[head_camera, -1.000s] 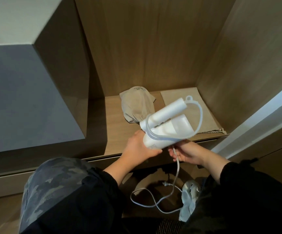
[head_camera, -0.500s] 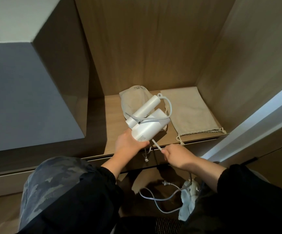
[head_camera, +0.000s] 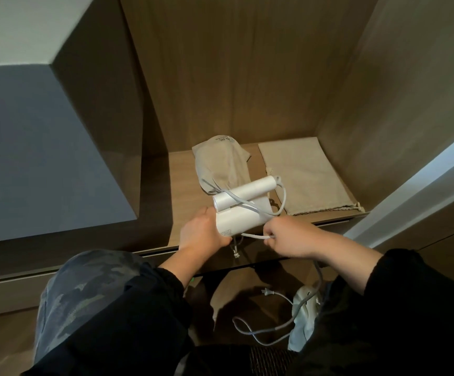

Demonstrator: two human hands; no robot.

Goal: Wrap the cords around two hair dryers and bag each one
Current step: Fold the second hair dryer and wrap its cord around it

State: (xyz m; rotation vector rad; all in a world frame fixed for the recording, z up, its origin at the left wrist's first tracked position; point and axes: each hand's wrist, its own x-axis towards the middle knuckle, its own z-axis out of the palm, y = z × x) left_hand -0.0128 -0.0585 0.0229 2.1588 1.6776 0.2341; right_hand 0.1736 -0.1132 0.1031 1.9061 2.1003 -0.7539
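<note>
Head view: the left hand (head_camera: 202, 234) gripped the near, blunt end of the white hair dryer (head_camera: 247, 219), fingers curled under the barrel and thumb on its side. The dryer hung above the front edge of the shelf (head_camera: 182, 191), its handle folded flat along the barrel and pointing right. The right hand (head_camera: 288, 237) sat just right of the barrel and pinched the white cord (head_camera: 253, 235) between thumb and curled fingers, pulled taut beneath the dryer. 1 loop of cord ran from the handle's far end, out to the right and back across the barrel; another strand crossed the folded handle. Below the right wrist the cord dropped to the floor, lay in a loose curl and ended at the plug (head_camera: 266, 292).

On the wooden shelf behind the dryer lay 2 beige cloth bags: a stuffed bag (head_camera: 221, 164) on the left and a flat bag (head_camera: 304, 175) on the right, apart from each other. Wooden panels closed the niche at the back and right; a grey block (head_camera: 43, 147) stood on the left. A camouflage-patterned knee (head_camera: 84, 294) showed at the lower left.
</note>
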